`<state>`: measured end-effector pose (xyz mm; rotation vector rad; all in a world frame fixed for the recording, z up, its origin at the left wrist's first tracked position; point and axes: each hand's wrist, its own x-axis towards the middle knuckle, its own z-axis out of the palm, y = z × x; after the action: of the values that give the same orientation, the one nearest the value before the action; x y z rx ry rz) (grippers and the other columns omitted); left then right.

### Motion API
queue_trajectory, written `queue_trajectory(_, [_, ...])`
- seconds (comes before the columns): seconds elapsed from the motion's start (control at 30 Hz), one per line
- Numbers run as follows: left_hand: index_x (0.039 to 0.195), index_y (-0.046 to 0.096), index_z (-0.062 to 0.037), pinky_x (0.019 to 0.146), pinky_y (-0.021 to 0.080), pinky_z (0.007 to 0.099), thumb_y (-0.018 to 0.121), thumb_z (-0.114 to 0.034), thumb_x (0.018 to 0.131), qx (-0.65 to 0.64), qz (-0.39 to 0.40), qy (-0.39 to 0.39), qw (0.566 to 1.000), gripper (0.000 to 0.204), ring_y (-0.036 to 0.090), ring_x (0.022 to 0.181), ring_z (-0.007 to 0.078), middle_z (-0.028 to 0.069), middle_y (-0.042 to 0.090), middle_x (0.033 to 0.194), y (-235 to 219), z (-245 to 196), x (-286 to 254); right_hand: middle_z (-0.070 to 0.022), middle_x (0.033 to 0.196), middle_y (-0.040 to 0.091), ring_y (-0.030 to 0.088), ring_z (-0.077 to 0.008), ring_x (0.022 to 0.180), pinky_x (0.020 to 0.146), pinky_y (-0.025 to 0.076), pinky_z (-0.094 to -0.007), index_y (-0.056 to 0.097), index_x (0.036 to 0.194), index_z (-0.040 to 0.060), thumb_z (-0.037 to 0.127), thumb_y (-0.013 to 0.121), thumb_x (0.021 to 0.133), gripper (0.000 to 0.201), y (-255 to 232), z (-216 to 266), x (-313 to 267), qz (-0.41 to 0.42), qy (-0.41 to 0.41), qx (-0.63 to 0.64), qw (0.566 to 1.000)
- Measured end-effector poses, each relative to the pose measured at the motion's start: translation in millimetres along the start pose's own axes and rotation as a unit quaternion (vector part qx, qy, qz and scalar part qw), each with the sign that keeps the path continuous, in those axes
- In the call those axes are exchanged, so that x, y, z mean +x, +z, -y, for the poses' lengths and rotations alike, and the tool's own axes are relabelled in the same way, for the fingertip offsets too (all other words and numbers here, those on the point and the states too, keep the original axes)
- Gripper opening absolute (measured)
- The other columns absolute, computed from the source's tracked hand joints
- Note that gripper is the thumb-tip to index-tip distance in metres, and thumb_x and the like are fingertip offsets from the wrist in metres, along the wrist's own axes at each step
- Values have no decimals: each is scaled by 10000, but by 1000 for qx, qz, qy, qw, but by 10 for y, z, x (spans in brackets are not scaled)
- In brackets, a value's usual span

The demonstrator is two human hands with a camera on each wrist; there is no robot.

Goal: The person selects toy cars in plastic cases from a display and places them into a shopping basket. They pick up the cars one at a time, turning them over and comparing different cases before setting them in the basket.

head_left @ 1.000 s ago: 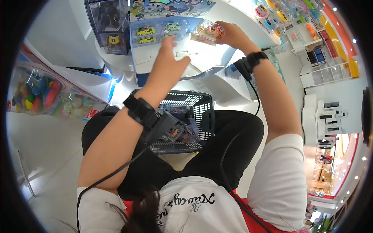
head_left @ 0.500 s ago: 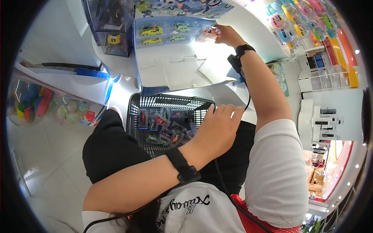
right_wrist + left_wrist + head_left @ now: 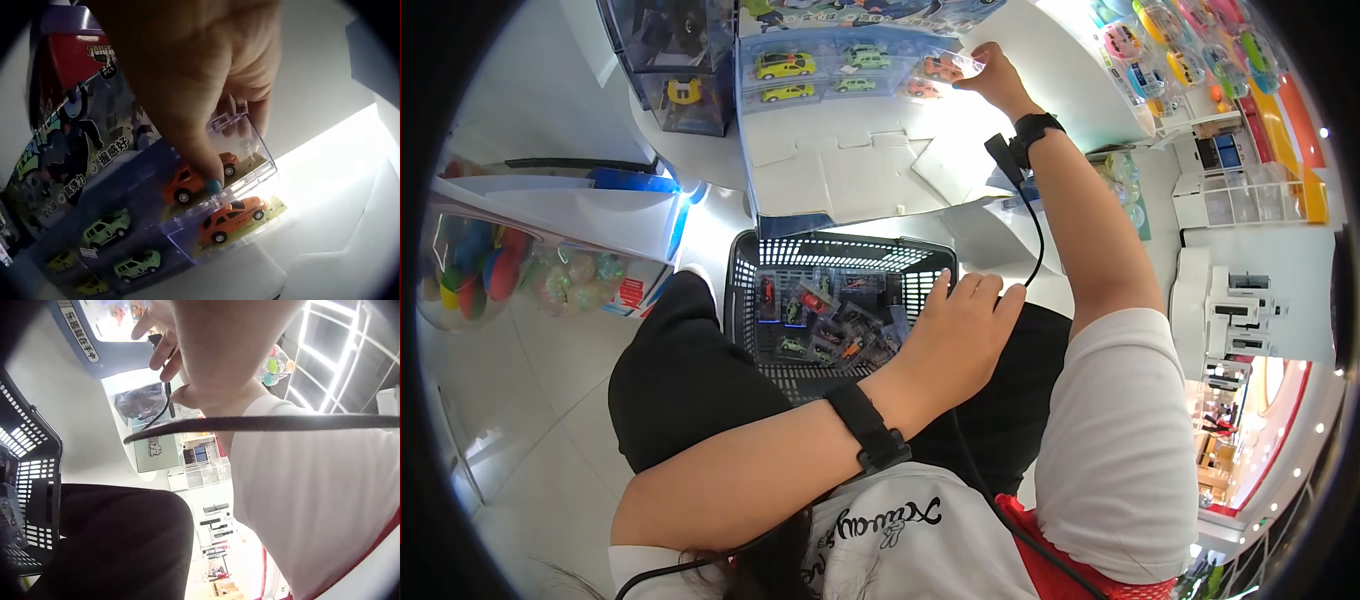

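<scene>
In the head view, my right hand (image 3: 1000, 85) pinches a clear case with an orange toy car (image 3: 943, 69), at the right end of a row of cased cars. The right wrist view shows the thumb on the upper orange car's case (image 3: 186, 184), with fingers at its far side; another orange car (image 3: 232, 220) sits right below. Green cars (image 3: 866, 60) and yellow cars (image 3: 785, 66) stand beside them in the open display box (image 3: 830, 180). Loosely bent, my left hand (image 3: 960, 340) hovers by the right side of a black basket (image 3: 742, 300), holding nothing.
Several cased cars (image 3: 810, 302) lie in the basket between the legs. Dark clear display cases (image 3: 696, 100) stand left of the box. A black cable (image 3: 1040, 235) hangs from the right wrist. Bagged balls (image 3: 580, 280) are at the left.
My left hand has gone from over the display box down to the basket's right side. My right hand has brought the orange car's case up beside the green cars.
</scene>
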<state>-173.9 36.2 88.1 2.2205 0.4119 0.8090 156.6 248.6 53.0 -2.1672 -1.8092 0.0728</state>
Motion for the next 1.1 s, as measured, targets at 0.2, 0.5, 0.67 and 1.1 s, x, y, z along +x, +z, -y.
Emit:
queue_trajectory(0.2, [1181, 508, -3, 941, 407, 451, 594, -42, 741, 32, 15, -3, 999, 450, 541, 1026, 290, 145, 553, 1079, -26, 51, -22, -197, 1167, 525, 588, -273, 1044, 883, 533, -339, 309, 1324, -79, 77, 774, 708, 788, 10, 5, -30, 65, 289, 263, 918])
queue_trajectory(0.5, [1186, 507, -11, 961, 392, 472, 600, -46, 743, 62, 37, -7, 997, 454, 538, 1040, 288, 139, 549, 1092, -57, 74, -42, -157, 1062, 587, 617, -240, 974, 862, 536, -308, 429, 1268, -102, 52, 711, 760, 601, 2, 29, 29, 104, 237, 290, 921])
queue_trajectory(0.67, [1186, 510, -19, 965, 393, 480, 608, -55, 744, 60, 37, -5, 997, 454, 538, 1044, 285, 136, 548, 1089, -49, 76, -45, -173, 1165, 549, 606, -247, 1030, 874, 542, -330, 357, 1320, -82, 77, 714, 775, 670, 17, 6, -16, 101, 218, 278, 930])
queue_trajectory(1.1, [1165, 514, -11, 969, 392, 475, 609, -51, 739, 69, 38, -7, 997, 438, 534, 1057, 287, 143, 554, 1087, -28, 106, -41, -204, 1153, 572, 647, -275, 873, 674, 591, -326, 400, 1283, -1, 183, 829, 622, 809, -21, 31, -66, 134, 116, 46, 983])
